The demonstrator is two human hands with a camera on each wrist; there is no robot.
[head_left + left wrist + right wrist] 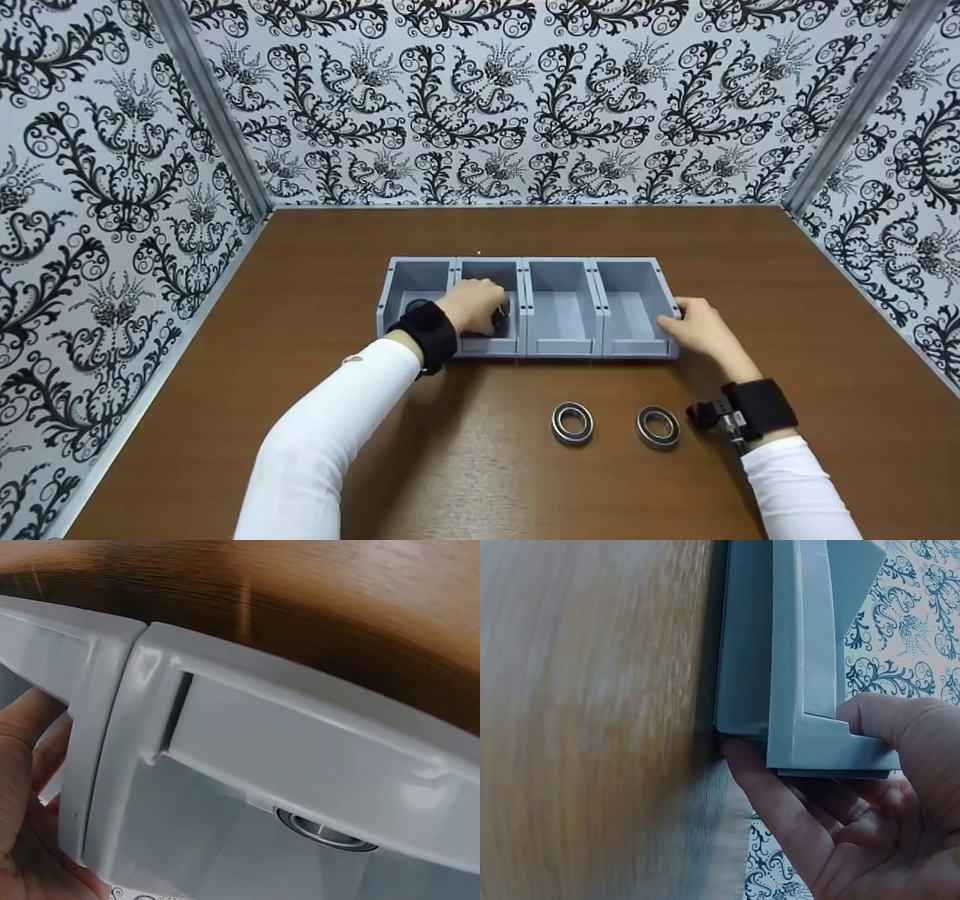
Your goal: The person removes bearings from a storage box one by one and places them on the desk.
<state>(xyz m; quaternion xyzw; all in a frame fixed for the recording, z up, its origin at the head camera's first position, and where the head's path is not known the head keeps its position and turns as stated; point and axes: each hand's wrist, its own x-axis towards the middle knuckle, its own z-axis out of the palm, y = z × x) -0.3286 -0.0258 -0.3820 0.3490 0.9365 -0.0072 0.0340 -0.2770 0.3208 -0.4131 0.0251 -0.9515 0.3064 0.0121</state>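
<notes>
A row of joined grey storage bins (566,346) stands on the table. My left hand (474,306) reaches down into the second bin from the left; a dark object (498,318) shows beside its fingers. Whether the fingers hold it is hidden. In the left wrist view, that hand (30,787) is partly covered by the bin walls. A ball bearing (326,832) lies in the leftmost bin. My right hand (701,334) grips the right side wall of the rightmost bin (817,742), thumb over the wall and fingers outside and beneath it.
Two ball bearings lie flat on the brown table (480,465) in front of the bins, one bearing (572,424) left of the other bearing (658,427). Patterned black-and-white panels (495,105) enclose the back and sides.
</notes>
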